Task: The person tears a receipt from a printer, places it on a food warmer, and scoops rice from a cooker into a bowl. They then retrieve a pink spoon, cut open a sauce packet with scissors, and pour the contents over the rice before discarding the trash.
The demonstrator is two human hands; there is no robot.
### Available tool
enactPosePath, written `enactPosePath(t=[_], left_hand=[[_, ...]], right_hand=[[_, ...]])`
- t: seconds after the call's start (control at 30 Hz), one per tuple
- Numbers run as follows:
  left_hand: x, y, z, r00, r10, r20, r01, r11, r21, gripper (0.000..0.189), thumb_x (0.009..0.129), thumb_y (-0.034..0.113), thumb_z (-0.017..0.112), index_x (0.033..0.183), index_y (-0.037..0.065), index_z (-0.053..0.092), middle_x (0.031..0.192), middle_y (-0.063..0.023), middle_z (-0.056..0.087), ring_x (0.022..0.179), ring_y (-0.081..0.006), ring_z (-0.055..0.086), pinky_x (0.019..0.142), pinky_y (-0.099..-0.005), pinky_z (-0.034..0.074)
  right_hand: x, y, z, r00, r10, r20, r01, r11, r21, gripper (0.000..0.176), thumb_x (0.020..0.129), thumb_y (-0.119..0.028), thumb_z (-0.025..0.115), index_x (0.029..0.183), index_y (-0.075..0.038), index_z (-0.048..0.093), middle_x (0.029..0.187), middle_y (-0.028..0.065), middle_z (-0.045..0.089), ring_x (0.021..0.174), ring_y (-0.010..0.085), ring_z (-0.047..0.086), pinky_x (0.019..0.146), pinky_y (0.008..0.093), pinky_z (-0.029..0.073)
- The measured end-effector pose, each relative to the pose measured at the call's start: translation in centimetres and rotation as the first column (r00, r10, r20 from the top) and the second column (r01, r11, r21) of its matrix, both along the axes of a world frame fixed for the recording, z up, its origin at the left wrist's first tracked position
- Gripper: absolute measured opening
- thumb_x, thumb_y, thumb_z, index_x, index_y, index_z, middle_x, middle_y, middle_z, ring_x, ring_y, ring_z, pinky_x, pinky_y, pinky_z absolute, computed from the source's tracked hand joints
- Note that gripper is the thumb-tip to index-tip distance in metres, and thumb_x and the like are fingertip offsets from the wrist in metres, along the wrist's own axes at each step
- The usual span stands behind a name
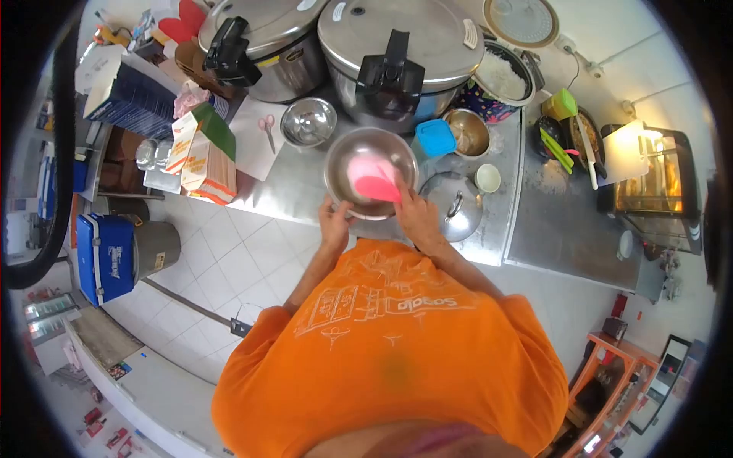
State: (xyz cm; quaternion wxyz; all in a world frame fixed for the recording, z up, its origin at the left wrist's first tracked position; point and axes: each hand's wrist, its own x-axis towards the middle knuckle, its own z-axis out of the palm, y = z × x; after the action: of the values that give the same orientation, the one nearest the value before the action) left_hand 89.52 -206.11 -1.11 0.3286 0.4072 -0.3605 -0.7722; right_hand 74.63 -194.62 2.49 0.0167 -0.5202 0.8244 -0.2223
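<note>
A steel mixing bowl (334, 169) sits at the front edge of the metal counter. My left hand (334, 223) is closed on its near-left rim, thumb up at the edge. In my right hand (418, 217), at the near-right rim, is a bright pink plastic scoop (376, 188); it dips over the inside of the bowl, where a paler pink patch shows. Part of the scoop's grip is hidden by my fingers. Right beside my right hand lies a steel lid (452, 220). A blue-lidded container (436, 138) stands just behind it.
Two large rice cookers (397, 46) stand at the back, with an open pot of rice (500, 76) to their right. A small steel bowl (308, 122), scissors (267, 133) and an orange-white carton (206, 164) lie left. At right are a white cup (487, 179) and a knife (589, 156).
</note>
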Motion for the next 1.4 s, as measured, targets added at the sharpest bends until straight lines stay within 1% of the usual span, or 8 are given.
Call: enactPosePath(t=[0.23, 0.3, 0.47, 0.7, 0.83, 0.9, 1.1, 1.4], left_hand=[[-0.9, -0.2, -3.5, 0.991, -0.130, 0.010, 0.129, 0.990, 0.065, 0.022, 0.082, 0.003, 0.053, 0.104, 0.004, 0.056, 0.098, -0.0058, 0.059, 0.089, -0.0186, 0.060, 0.074, -0.0394, 0.056], [-0.7, 0.0, -5.7, 0.993, -0.117, -0.033, 0.121, 0.973, 0.196, 0.022, 0.083, 0.003, 0.052, 0.105, 0.005, 0.054, 0.097, -0.0057, 0.058, 0.089, -0.0193, 0.059, 0.071, -0.0388, 0.053], [-1.6, 0.9, -9.9, 0.997, -0.046, -0.066, 0.068, 0.922, 0.381, 0.026, 0.083, 0.004, 0.051, 0.109, 0.006, 0.048, 0.098, -0.0059, 0.054, 0.090, -0.0208, 0.056, 0.073, -0.0383, 0.049], [-1.4, 1.8, -12.4, 0.961, 0.020, 0.276, -0.100, 0.955, 0.279, 0.034, 0.085, 0.011, 0.055, 0.116, 0.001, 0.045, 0.106, -0.0143, 0.051, 0.094, -0.0250, 0.054, 0.074, -0.0415, 0.051], [-3.6, 1.7, -10.7, 0.634, 0.373, 0.678, -0.277, 0.927, -0.252, 0.060, 0.086, 0.022, 0.061, 0.132, -0.001, 0.029, 0.123, -0.0186, 0.043, 0.107, -0.0289, 0.050, 0.091, -0.0428, 0.043], [-7.7, 1.8, -6.5, 0.618, 0.582, 0.528, -0.170, 0.755, -0.633, 0.053, 0.087, 0.018, 0.061, 0.127, -0.002, 0.033, 0.124, -0.0145, 0.045, 0.113, -0.0267, 0.048, 0.099, -0.0373, 0.035], [-29.5, 2.8, 2.8, 0.914, -0.405, 0.002, 0.362, 0.814, -0.455, 0.050, 0.090, 0.016, 0.058, 0.134, 0.004, 0.039, 0.133, -0.0087, 0.044, 0.125, -0.0211, 0.041, 0.102, -0.0319, 0.034], [-45.7, -0.5, 1.4, 0.950, -0.116, -0.291, 0.207, 0.929, 0.307, 0.072, 0.082, 0.042, 0.048, 0.146, 0.019, 0.022, 0.149, -0.0051, 0.019, 0.138, -0.0300, 0.013, 0.110, -0.0562, 0.016]], right_hand=[[-5.4, 2.4, -0.7, 0.912, -0.048, 0.408, 0.217, 0.900, -0.379, 0.040, 0.089, -0.020, 0.056, 0.126, -0.009, 0.046, 0.074, 0.0133, 0.063, 0.048, 0.0302, 0.058, 0.041, 0.0402, 0.045], [-6.7, 3.4, 2.5, -0.009, 0.001, 1.000, 0.540, 0.841, 0.004, 0.022, 0.092, -0.025, 0.055, 0.106, -0.008, 0.049, 0.061, 0.0044, 0.050, 0.039, 0.0131, 0.044, 0.031, 0.0277, 0.029], [-17.2, 6.0, 3.3, -0.358, 0.223, 0.907, 0.643, 0.763, 0.066, 0.024, 0.091, -0.036, 0.056, 0.095, -0.013, 0.051, 0.059, 0.0019, 0.049, 0.035, 0.0086, 0.038, 0.027, 0.0213, 0.027], [-34.4, 4.8, 5.6, 0.167, 0.108, 0.980, 0.673, 0.714, -0.193, 0.024, 0.092, -0.031, 0.057, 0.096, -0.008, 0.053, 0.069, 0.0024, 0.055, 0.044, 0.0092, 0.049, 0.031, 0.0234, 0.035], [-45.3, 2.2, 6.0, 0.926, -0.341, 0.163, 0.367, 0.913, -0.179, 0.024, 0.090, -0.026, 0.054, 0.095, -0.003, 0.056, 0.083, 0.0162, 0.064, 0.067, 0.0255, 0.064, 0.050, 0.0404, 0.049], [-49.3, 0.8, 4.8, 0.924, -0.195, -0.329, 0.130, 0.969, -0.209, 0.024, 0.089, -0.024, 0.052, 0.095, -0.001, 0.057, 0.088, 0.0212, 0.065, 0.076, 0.0316, 0.067, 0.059, 0.0462, 0.052], [-50.4, -6.0, 6.5, 0.949, -0.132, -0.285, 0.200, 0.954, 0.225, 0.024, 0.089, -0.016, 0.042, 0.102, -0.002, 0.057, 0.093, 0.0244, 0.065, 0.090, 0.0367, 0.065, 0.074, 0.0494, 0.053], [-56.3, -12.4, 2.7, 0.897, 0.381, -0.224, -0.235, 0.840, 0.488, 0.035, 0.082, -0.016, 0.053, 0.112, 0.002, 0.056, 0.079, 0.0220, 0.065, 0.070, 0.0304, 0.067, 0.058, 0.0421, 0.054]])
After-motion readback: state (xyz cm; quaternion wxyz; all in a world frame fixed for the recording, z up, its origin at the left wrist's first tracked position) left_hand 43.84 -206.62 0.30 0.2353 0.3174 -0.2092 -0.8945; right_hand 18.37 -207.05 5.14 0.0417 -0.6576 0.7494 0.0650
